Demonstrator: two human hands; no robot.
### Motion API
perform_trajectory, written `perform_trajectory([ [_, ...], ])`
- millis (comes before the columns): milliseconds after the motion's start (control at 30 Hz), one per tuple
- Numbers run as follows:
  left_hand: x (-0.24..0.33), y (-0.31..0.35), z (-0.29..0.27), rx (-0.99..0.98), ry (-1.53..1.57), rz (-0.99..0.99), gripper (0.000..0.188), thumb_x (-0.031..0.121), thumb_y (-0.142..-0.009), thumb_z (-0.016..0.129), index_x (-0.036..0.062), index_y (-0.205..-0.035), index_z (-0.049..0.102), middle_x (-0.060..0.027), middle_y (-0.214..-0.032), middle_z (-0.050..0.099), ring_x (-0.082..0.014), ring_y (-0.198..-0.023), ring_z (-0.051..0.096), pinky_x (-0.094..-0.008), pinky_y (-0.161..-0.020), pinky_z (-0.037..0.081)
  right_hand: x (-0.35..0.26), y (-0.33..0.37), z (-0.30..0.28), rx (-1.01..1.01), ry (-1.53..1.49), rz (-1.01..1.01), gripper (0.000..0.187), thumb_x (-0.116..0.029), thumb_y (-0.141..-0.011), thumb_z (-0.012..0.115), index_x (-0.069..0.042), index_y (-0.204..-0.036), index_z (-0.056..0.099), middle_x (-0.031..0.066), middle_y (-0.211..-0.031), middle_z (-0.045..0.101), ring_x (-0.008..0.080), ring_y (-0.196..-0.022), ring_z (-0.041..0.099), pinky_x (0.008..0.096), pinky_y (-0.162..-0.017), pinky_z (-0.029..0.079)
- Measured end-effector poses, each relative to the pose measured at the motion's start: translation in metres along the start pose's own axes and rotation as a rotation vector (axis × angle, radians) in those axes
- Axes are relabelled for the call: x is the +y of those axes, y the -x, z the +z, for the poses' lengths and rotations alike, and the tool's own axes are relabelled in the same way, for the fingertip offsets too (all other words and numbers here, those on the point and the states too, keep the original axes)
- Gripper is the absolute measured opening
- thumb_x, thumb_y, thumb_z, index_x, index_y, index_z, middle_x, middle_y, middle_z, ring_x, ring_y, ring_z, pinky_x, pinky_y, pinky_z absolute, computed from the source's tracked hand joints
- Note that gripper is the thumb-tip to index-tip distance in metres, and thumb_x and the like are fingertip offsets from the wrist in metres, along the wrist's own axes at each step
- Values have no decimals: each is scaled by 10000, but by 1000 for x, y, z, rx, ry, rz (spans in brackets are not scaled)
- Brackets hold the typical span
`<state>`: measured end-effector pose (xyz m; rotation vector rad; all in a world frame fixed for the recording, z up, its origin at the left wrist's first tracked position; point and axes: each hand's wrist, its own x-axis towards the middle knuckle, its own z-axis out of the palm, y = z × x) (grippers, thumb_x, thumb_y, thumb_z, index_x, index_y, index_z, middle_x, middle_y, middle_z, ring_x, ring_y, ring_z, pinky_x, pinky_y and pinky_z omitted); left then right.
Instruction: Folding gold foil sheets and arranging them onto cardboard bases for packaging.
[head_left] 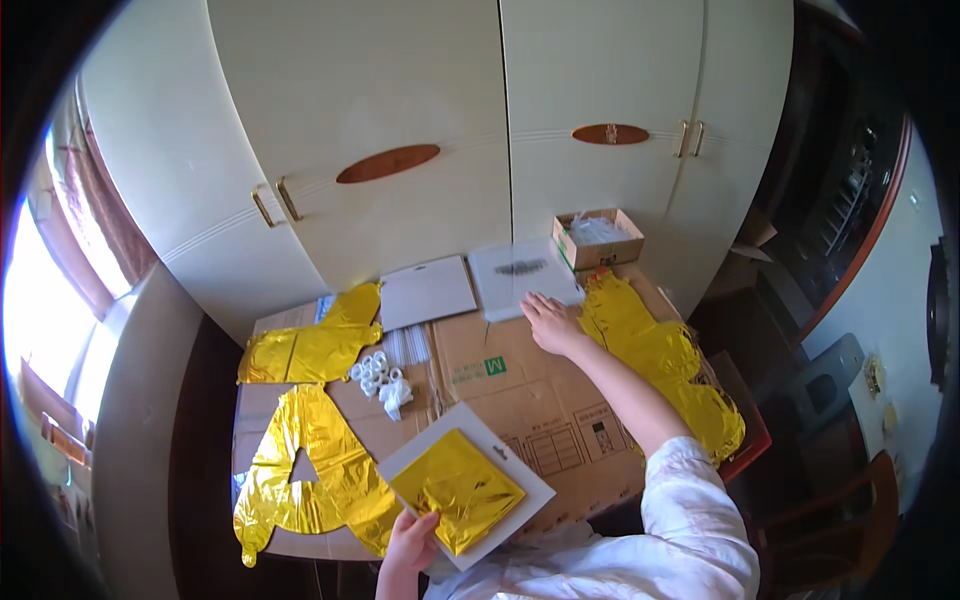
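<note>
My left hand (408, 543) grips a white card (520, 470) at the near edge of the table, its thumb pressing a folded gold foil balloon (458, 490) flat against it. The card is tilted and has a hanging slot at one corner. My right hand (548, 322) reaches to the far side, fingers stretched out on the near edge of a stack of clear plastic bags (510, 262). Left of that stack lies a pale flat card pack (428, 292). Flat gold foil balloons lie at the left: an A-shaped one (330, 490) and another behind it (315, 340).
Several white ribbon rolls (372, 372) sit beside thin white straws (408, 345). More gold foil (650, 350) spreads along the right edge. A small cardboard box (600, 245) holding clear plastic stands at the back right. Cardboard (480, 350) covers the table, with cabinet doors (370, 100) behind.
</note>
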<state>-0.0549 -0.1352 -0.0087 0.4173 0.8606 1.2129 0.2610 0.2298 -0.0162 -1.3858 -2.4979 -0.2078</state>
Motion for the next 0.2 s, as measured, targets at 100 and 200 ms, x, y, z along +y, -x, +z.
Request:
perform_trajectory([
  [100,-5,15,-6,82,-4,64,352,17,-929,539,10,-1280,532,-141,-1260,612,-289,-1159,605,-466,-976,505,9,-32,0,-179,90,41,550,-111,-874,527,-17,-1407,429,193,-1492,405,342,-1386,385,443,-1142,321],
  [200,-11,22,-14,91,54,107,463,5,-943,537,18,-1396,444,-135,-1350,570,-309,-1246,546,-455,-1063,432,6,-65,-19,-682,17,79,584,-201,-885,555,-43,-1430,418,188,-1512,386,309,-1404,379,440,-1145,317],
])
